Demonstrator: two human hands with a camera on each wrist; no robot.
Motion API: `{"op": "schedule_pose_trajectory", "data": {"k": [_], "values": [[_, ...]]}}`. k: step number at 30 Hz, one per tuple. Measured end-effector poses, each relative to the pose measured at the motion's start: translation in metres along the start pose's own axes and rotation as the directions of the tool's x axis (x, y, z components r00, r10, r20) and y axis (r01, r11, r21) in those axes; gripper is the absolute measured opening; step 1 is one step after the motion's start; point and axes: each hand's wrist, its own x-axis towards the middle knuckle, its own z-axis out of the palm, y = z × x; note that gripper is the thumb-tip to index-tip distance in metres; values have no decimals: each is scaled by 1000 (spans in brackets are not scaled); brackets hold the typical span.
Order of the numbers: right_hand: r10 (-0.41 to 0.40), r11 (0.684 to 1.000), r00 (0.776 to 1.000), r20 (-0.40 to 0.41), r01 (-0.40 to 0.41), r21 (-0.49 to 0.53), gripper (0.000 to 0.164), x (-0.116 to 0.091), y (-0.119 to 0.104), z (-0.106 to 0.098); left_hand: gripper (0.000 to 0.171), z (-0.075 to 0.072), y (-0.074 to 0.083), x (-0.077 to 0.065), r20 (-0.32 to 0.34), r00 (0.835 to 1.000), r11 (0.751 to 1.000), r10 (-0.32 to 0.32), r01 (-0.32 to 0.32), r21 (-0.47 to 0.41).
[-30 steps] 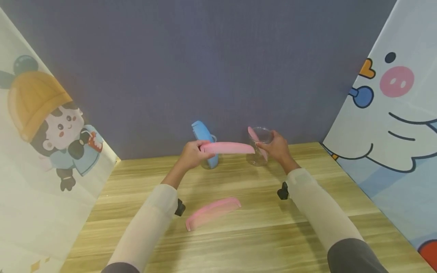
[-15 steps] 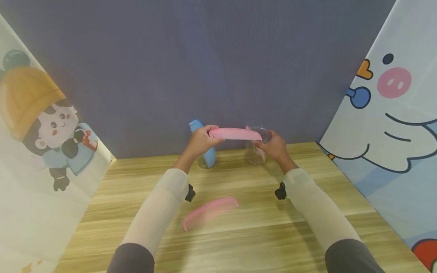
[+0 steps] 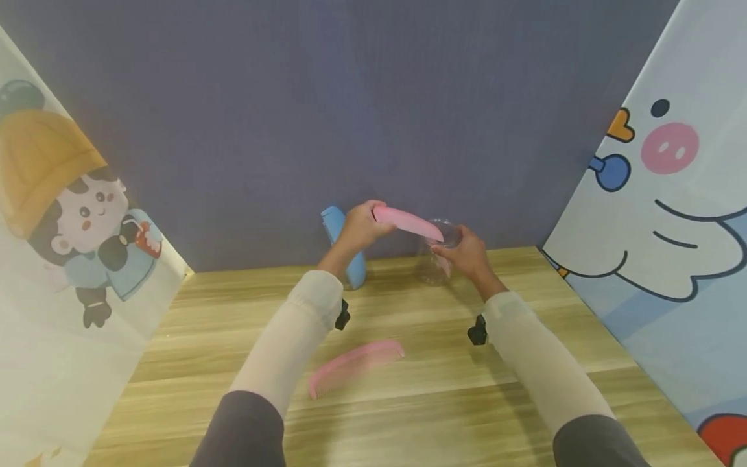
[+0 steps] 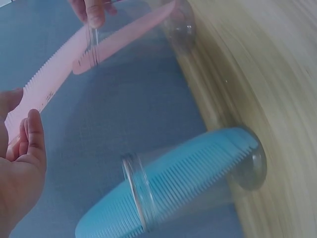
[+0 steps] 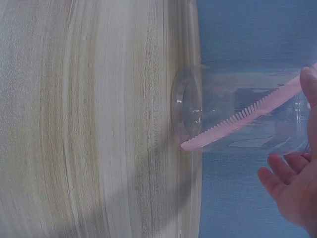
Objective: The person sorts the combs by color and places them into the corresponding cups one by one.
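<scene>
My left hand [image 3: 360, 228] holds a pink comb [image 3: 408, 222] by one end, tilted, its far end at the mouth of a clear plastic jar [image 3: 430, 277]. With thumb and fingers, my right hand [image 3: 467, 254] grips that jar near its rim. Another pink comb [image 5: 247, 114] leans inside the jar, its lower end at the bottom. Left of it stands a second clear jar [image 4: 133, 188] with blue comb [image 4: 193, 171] sticking out of its top; whether it is one comb or more, I cannot tell. A further pink comb [image 3: 356, 363] lies on the table nearer me.
Both jars stand at the back of the wood-grain table [image 3: 467, 402], close to a grey-blue back wall [image 3: 350, 117]. Side panels with cartoon prints bound the table, a child figure [image 3: 87, 214] on the left and a white character [image 3: 665, 214] on the right.
My left hand has carried the pink comb right and upward to the jar's mouth and tilted its far end down. My right hand keeps its grip on the jar.
</scene>
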Motion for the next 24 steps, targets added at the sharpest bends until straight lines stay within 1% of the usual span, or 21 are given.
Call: {"op": "schedule_pose_trajectory", "data": {"k": [3,4,7,9,11,14,16,20,22,24], "values": [[-1,1000,1000,-4,0,-4,103,-1,1,2,58,5,4,2,-8,1000,1000,-7,7,-5],[-4,1000,1000,-5,4,-6,103,-2,2,3,59,7,5,3,-11,1000,1000,-13,12,-26],[-9,1000,1000,-12,9,0,102,-2,1,4,63,10,10,5,-10,999,991,-38,36,-129],[-13,1000,1000,-11,13,12,101,-3,0,5,68,11,13,6,21,998,976,-53,57,-209],[-15,1000,1000,-12,16,15,102,-3,0,5,75,11,17,7,71,995,966,-65,80,-244],[-13,1000,1000,-5,13,18,102,-2,-1,5,82,10,22,6,149,987,969,-68,101,-227],[-11,1000,1000,-8,11,7,101,-2,0,4,83,10,24,6,180,981,976,-65,100,-193],[-12,1000,1000,-18,12,-3,99,-2,1,2,81,8,23,3,193,981,987,-38,67,-143],[-17,1000,1000,-23,17,-9,99,-2,1,1,80,7,20,0,193,981,990,-24,49,-131],[-20,1000,1000,-22,19,-15,100,-2,2,0,80,5,18,-4,197,980,991,-20,45,-127]]}}
